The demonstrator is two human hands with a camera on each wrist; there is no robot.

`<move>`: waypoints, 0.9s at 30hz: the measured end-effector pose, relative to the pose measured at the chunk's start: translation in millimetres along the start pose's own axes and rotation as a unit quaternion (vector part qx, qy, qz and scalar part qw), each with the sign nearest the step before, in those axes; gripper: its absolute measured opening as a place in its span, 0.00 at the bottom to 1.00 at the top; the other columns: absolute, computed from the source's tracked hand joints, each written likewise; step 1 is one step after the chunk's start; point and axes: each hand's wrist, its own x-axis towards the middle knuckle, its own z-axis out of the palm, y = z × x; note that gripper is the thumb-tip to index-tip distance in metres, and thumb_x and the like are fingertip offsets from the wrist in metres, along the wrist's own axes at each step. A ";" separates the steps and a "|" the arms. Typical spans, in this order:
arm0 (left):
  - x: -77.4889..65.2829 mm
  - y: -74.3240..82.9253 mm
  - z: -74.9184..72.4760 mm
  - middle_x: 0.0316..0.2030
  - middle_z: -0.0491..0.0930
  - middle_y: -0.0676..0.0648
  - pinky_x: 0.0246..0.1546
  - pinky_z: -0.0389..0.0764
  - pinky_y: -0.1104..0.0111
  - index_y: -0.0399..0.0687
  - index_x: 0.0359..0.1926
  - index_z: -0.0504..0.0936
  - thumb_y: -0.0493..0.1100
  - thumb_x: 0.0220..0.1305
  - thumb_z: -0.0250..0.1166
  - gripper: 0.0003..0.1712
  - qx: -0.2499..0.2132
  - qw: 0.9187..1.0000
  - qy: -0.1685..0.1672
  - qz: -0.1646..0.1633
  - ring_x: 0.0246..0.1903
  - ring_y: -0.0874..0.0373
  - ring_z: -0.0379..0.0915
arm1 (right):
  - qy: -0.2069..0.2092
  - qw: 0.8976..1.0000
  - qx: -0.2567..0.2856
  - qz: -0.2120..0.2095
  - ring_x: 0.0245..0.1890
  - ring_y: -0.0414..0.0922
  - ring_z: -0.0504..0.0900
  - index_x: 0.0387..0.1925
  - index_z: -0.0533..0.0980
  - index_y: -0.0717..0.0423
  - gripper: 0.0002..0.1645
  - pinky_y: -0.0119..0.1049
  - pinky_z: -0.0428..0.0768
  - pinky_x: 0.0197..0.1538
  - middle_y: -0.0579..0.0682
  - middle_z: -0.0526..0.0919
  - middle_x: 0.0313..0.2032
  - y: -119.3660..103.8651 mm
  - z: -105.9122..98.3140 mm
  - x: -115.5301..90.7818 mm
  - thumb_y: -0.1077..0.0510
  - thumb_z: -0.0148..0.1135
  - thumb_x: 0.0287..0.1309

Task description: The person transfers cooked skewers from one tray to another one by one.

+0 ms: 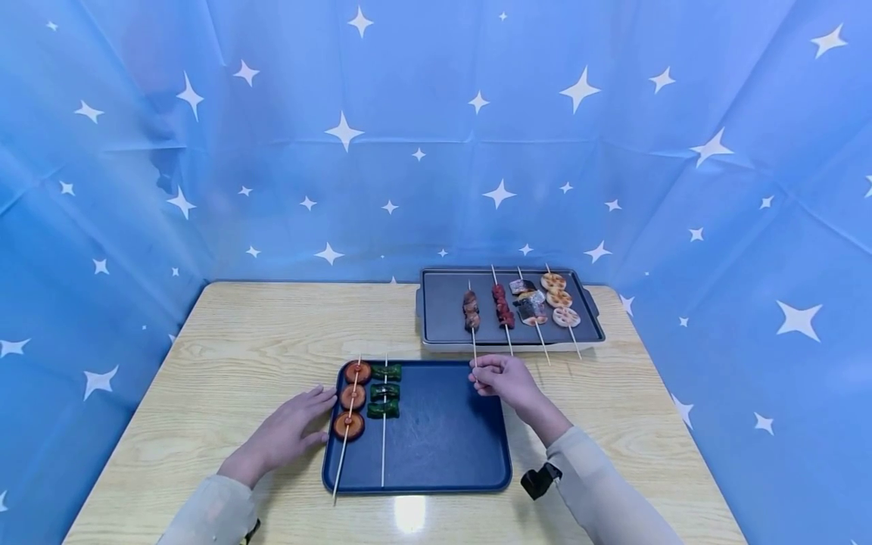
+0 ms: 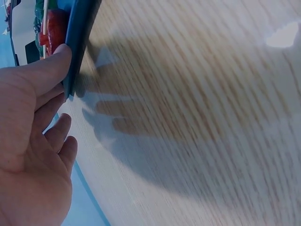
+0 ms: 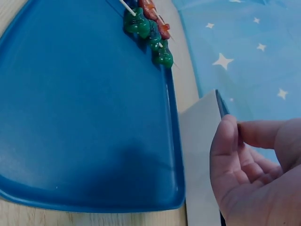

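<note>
My right hand point(image 1: 500, 384) pinches the lower stick of a brown meat skewer point(image 1: 471, 311) between thumb and fingertips. The meat pieces overlap the dark grill pan point(image 1: 446, 303) in the head view. In the right wrist view, the fingertips hide most of the stick. My left hand point(image 1: 289, 428), fingers extended, touches the left rim of the blue tray point(image 1: 443, 439). On that tray's left side lie a skewer of round orange-brown slices point(image 1: 353, 397) and a green vegetable skewer point(image 1: 385, 391), side by side.
Also on the grill pan are a red meat skewer point(image 1: 502, 306), a skewer of dark-skinned fish-like pieces point(image 1: 532, 309) and a lotus root skewer point(image 1: 560, 298), their sticks jutting over the front edge. Behind the wooden table point(image 1: 286, 325) hangs a blue star-patterned curtain point(image 1: 422, 197).
</note>
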 end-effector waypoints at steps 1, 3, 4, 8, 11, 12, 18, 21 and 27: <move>0.1 0.0 -0.2 0.69 0.68 0.41 0.69 0.63 0.42 0.38 0.65 0.71 0.48 0.61 0.68 0.35 0.000 1.000 0.001 0.002 0.70 0.39 0.59 | -0.001 1.000 -0.001 0.000 0.30 0.38 0.82 0.55 0.73 0.73 0.20 0.27 0.84 0.36 0.60 0.86 0.40 0.3 -0.1 0.3 0.63 0.55 0.67; 0.4 -0.4 -0.5 0.69 0.68 0.41 0.69 0.63 0.41 0.37 0.65 0.71 0.48 0.61 0.68 0.35 0.000 1.000 0.003 0.005 0.70 0.39 0.59 | -0.004 1.000 -0.002 -0.001 0.32 0.39 0.83 0.55 0.73 0.73 0.19 0.28 0.85 0.36 0.62 0.86 0.41 0.8 0.1 0.8 0.63 0.55 0.67; 0.5 -0.5 -0.6 0.69 0.68 0.41 0.69 0.63 0.41 0.37 0.65 0.71 0.48 0.60 0.68 0.35 0.001 1.000 0.003 0.006 0.70 0.39 0.59 | -0.006 1.000 -0.001 -0.001 0.32 0.39 0.83 0.55 0.73 0.73 0.19 0.28 0.85 0.37 0.63 0.86 0.42 1.2 0.2 1.0 0.64 0.55 0.67; 0.5 -1.2 -0.6 0.69 0.68 0.41 0.70 0.61 0.42 0.38 0.65 0.71 0.48 0.60 0.68 0.35 0.000 1.000 0.001 0.003 0.70 0.39 0.59 | -0.019 1.000 0.005 -0.003 0.31 0.38 0.84 0.55 0.72 0.73 0.20 0.28 0.86 0.37 0.65 0.85 0.43 1.1 0.3 1.0 0.64 0.56 0.66; 1.1 -1.9 0.1 0.68 0.69 0.41 0.70 0.61 0.42 0.38 0.65 0.72 0.48 0.59 0.69 0.35 0.006 1.000 0.004 0.006 0.70 0.39 0.60 | -0.030 0.999 0.007 -0.007 0.30 0.37 0.83 0.54 0.73 0.74 0.19 0.29 0.86 0.37 0.63 0.85 0.42 -0.4 0.6 0.1 0.64 0.57 0.66; 1.2 -2.3 0.2 0.68 0.69 0.41 0.70 0.62 0.42 0.38 0.65 0.72 0.48 0.59 0.69 0.35 0.009 1.000 0.005 0.008 0.70 0.39 0.60 | -0.033 0.999 0.007 -0.008 0.29 0.37 0.84 0.53 0.74 0.73 0.18 0.29 0.87 0.37 0.63 0.85 0.41 -1.0 1.2 -0.1 0.64 0.58 0.65; 1.7 -2.6 -0.5 0.67 0.70 0.40 0.69 0.63 0.41 0.38 0.64 0.73 0.48 0.58 0.70 0.35 0.010 1.000 0.007 0.008 0.69 0.39 0.61 | -0.050 0.999 0.004 -0.012 0.29 0.38 0.85 0.48 0.77 0.70 0.15 0.33 0.88 0.37 0.57 0.85 0.34 -4.9 7.8 -4.3 0.64 0.62 0.62; 2.3 -2.7 -0.5 0.67 0.70 0.40 0.69 0.62 0.41 0.38 0.64 0.72 0.48 0.58 0.70 0.36 0.008 1.000 0.008 0.007 0.69 0.38 0.61 | -0.066 0.998 -0.001 -0.022 0.29 0.38 0.85 0.48 0.76 0.73 0.16 0.34 0.88 0.37 0.56 0.85 0.32 -7.3 11.5 -7.8 0.65 0.62 0.61; 5.4 -2.7 -1.5 0.67 0.70 0.40 0.69 0.61 0.41 0.39 0.65 0.72 0.48 0.57 0.71 0.37 0.010 1.000 -0.003 -0.001 0.70 0.39 0.60 | -0.105 0.993 -0.034 -0.041 0.32 0.41 0.86 0.46 0.78 0.70 0.14 0.37 0.89 0.40 0.54 0.87 0.34 -9.2 18.1 -13.9 0.64 0.63 0.61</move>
